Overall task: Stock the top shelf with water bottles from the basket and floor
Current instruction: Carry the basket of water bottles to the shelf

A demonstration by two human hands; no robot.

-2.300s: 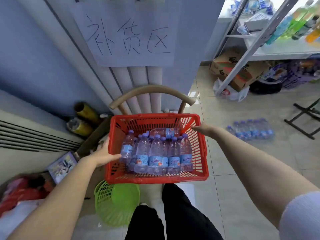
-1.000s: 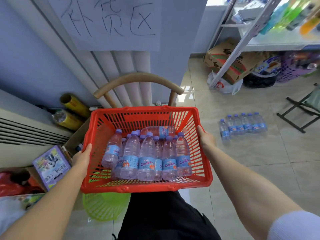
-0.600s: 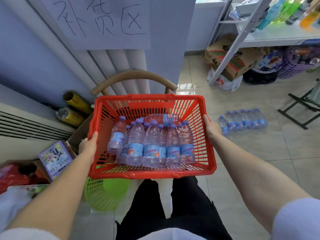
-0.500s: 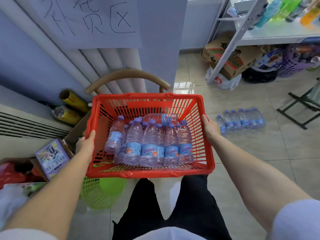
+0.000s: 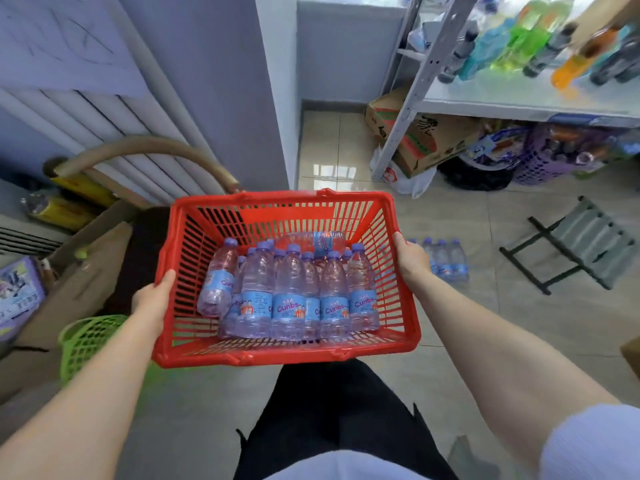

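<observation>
A red plastic basket point(image 5: 277, 356) hangs in the air in front of me, off the chair. Several clear water bottles point(image 5: 291, 303) with blue labels and purple caps stand in it, and one lies flat at the back. My left hand point(image 5: 152, 299) grips the basket's left rim and my right hand point(image 5: 410, 259) grips its right rim. A shrink-wrapped pack of water bottles point(image 5: 446, 259) lies on the tiled floor, partly hidden behind my right hand. The metal shelf point(image 5: 519, 102) stands at the upper right.
A wooden chair point(image 5: 145, 150) stands at the left by the radiator. A green basket point(image 5: 86, 344) sits low left. Coloured drink bottles point(image 5: 512, 46) lie on the shelf. A cardboard box point(image 5: 415, 140) and purple basket point(image 5: 540, 161) sit under it. A folding stool point(image 5: 581, 244) lies at right.
I lifted the basket off the chair with both hands and turned right with it. The shelf has come nearer and the wall sign has slid out to the left.
</observation>
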